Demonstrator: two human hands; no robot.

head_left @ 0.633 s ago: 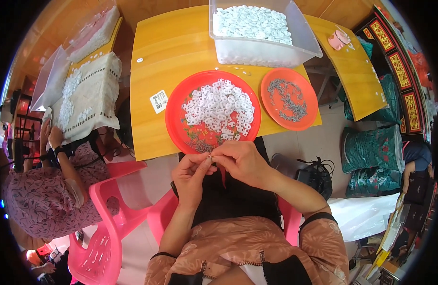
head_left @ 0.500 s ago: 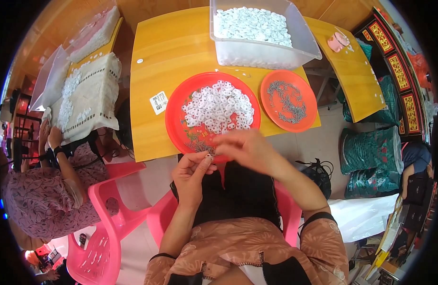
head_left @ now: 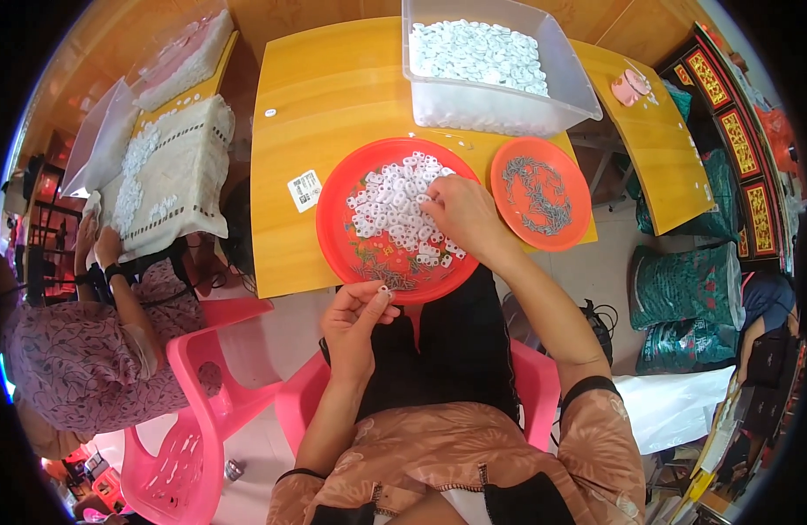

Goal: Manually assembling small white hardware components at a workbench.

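While left grip (head_left: 351, 320) pinches half-hidden white piece (head_left: 385, 290) | right grip (head_left: 467, 214) at white pile (head_left: 389, 201) | opening, hold: can't tell

The right hand (head_left: 463, 214) covers some of the white pieces (head_left: 390, 203) in the red tray (head_left: 326, 219); whether it grips one cannot be told. The left hand (head_left: 351, 325) hides part of a small link (head_left: 385, 290), too small to show its details. Overhanging, the tray conceals part of the near edge of the worktop (head_left: 307, 87). At the far edge, the picture's top cuts off the clear bin (head_left: 482, 109). Toward the left edge, the print on a sticker (head_left: 305, 190) is too fine to read.
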